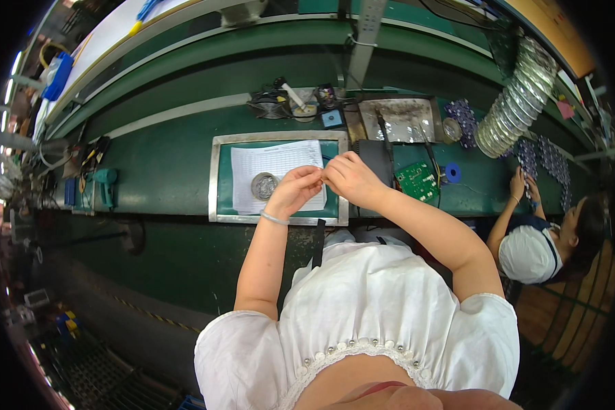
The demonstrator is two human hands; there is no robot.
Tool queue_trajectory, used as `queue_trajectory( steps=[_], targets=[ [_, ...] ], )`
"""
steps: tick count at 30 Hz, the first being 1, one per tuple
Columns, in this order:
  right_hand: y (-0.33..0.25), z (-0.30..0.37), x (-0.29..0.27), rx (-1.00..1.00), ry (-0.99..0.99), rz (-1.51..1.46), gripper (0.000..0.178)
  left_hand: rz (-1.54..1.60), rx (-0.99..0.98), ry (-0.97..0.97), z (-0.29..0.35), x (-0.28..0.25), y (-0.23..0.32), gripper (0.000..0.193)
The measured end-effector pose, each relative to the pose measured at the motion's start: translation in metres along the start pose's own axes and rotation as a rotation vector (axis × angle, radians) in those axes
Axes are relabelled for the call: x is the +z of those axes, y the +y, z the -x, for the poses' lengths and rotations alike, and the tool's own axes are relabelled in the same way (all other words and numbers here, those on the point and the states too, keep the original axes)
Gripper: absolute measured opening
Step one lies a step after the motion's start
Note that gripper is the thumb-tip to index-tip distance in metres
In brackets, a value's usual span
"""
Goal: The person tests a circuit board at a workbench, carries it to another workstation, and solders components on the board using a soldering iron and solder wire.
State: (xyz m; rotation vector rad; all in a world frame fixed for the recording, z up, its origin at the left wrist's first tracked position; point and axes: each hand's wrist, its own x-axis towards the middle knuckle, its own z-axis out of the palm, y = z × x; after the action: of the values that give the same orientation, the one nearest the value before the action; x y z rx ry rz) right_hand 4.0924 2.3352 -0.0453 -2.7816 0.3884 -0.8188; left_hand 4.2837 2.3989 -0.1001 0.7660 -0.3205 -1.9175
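Observation:
My left hand (298, 188) and my right hand (352, 179) meet at the fingertips above a printed sheet. Both are closed in a pinch, and whatever lies between the fingers is too small to make out. Under them, the paper with a printed table (249, 160) lies inside a metal-edged frame (215, 174) on the green bench. A round dish (264, 186) with small shiny pieces stands on the paper, just left of my left hand. A green circuit board (417, 182) lies to the right of my right hand.
Right of the board sits a blue spool (452, 173). Behind it are a metal tray (400, 116) and a silver flexible duct (519, 96). A green power tool (106, 186) stands far left. A co-worker (533, 249) handles dark parts at the right.

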Motion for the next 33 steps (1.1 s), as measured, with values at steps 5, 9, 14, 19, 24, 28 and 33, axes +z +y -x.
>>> queue_trajectory(
  steps=[5,9,14,19,24,28,33],
  targets=[
    [-0.009,0.008,0.016,0.371,0.105,-0.049,0.015,-0.042,0.236,0.167,-0.005,0.015,-0.012,0.01],
    [-0.013,0.012,0.031,0.74,0.196,-0.206,0.01,-0.338,0.47,0.292,-0.017,0.026,-0.026,0.014],
    [-0.006,0.0,0.036,1.585,0.074,-0.901,0.014,-0.527,0.551,0.345,-0.03,0.021,-0.039,0.014],
    [-0.011,0.011,0.039,0.876,0.215,-0.324,0.006,-0.046,0.337,0.256,-0.028,0.019,-0.027,0.011],
    [-0.002,0.013,0.021,0.496,0.201,-0.192,0.006,0.06,0.124,0.136,-0.022,0.016,-0.012,0.008],
    [0.007,0.007,0.013,0.233,0.183,-0.091,0.008,0.136,0.101,0.007,-0.023,0.024,-0.006,0.008],
    [-0.008,0.003,0.008,0.937,0.274,-0.845,0.007,-0.088,0.284,0.345,-0.027,0.025,-0.01,0.019]
  ],
)
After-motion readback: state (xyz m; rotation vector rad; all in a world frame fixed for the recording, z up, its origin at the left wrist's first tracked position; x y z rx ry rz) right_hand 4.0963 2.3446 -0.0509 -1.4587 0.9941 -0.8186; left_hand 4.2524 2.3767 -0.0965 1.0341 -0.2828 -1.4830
